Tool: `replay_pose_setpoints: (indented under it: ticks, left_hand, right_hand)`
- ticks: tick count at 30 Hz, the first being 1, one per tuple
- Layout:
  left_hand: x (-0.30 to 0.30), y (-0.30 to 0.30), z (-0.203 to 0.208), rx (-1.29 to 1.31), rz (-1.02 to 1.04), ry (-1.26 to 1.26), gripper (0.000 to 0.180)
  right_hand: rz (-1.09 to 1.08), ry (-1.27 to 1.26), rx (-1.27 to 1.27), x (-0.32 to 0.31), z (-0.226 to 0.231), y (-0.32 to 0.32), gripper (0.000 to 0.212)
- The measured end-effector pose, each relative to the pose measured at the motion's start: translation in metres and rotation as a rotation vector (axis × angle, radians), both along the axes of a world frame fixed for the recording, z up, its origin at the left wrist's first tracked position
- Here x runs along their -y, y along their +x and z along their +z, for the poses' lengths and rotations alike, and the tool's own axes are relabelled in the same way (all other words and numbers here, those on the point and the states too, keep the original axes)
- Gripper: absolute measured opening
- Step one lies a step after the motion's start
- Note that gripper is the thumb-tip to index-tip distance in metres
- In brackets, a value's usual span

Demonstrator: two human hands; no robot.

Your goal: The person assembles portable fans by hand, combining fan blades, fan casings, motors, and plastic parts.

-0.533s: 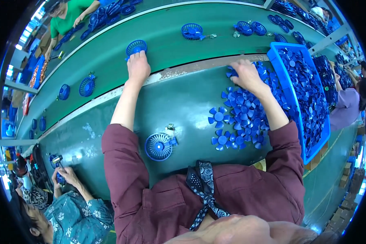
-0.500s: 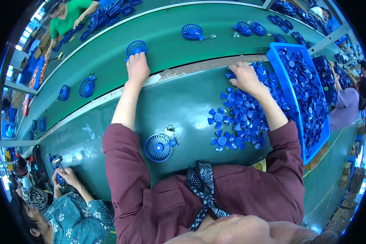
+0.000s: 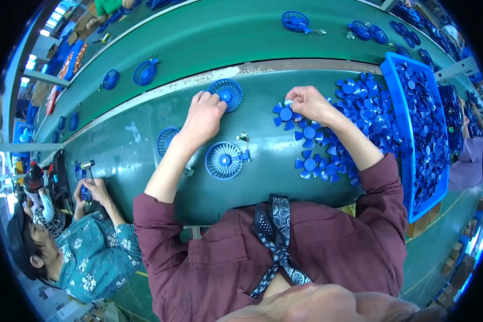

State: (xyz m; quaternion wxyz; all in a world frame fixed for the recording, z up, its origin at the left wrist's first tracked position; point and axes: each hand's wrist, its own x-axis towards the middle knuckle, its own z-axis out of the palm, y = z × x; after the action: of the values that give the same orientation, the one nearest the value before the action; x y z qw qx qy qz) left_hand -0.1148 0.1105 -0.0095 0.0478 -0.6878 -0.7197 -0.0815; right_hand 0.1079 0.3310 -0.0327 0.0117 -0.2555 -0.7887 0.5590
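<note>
My left hand (image 3: 205, 115) is closed on the edge of a blue round fan housing (image 3: 228, 96) with slatted ribs, near the far edge of the green table. Between the fingers of my right hand (image 3: 308, 104) is a blue fan blade (image 3: 285, 114), just left of a heap of loose fan blades (image 3: 367, 110). A second fan housing (image 3: 224, 161) lies nearer to me, with a small circuit board (image 3: 243, 137) beside it. Partly behind my left forearm rests another fan housing (image 3: 167, 139).
Beyond the table runs a green conveyor belt (image 3: 198, 51) carrying more fan housings (image 3: 145, 72). A blue bin (image 3: 404, 123) full of blades stands at the right. On the left, a co-worker's hands (image 3: 93, 190) hold a tool and a part.
My left hand has drawn back from the belt with a fan housing. My right hand has come left from the heap, now holding a blade. Another housing shows by my left forearm.
</note>
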Motion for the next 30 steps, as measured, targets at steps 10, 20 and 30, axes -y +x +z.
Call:
replay_pose_setpoints:
  ticks: [10, 20, 30]
  left_hand:
    - [-0.025, -0.038, -0.029, 0.315, 0.435, 0.201, 0.03]
    - [-0.03, -0.04, -0.03, 0.492, 0.541, 0.056, 0.023]
    - [-0.01, 0.044, 0.007, 1.833, 0.427, 0.216, 0.034]
  right_hand:
    - [0.353, 0.983, 0.151, 0.06, 0.024, 0.004, 0.03]
    - [0.219, 0.905, 0.098, 0.061, 0.024, 0.011, 0.034]
    - [0.107, 0.862, -0.485, 0.099, 0.069, -0.019, 0.034]
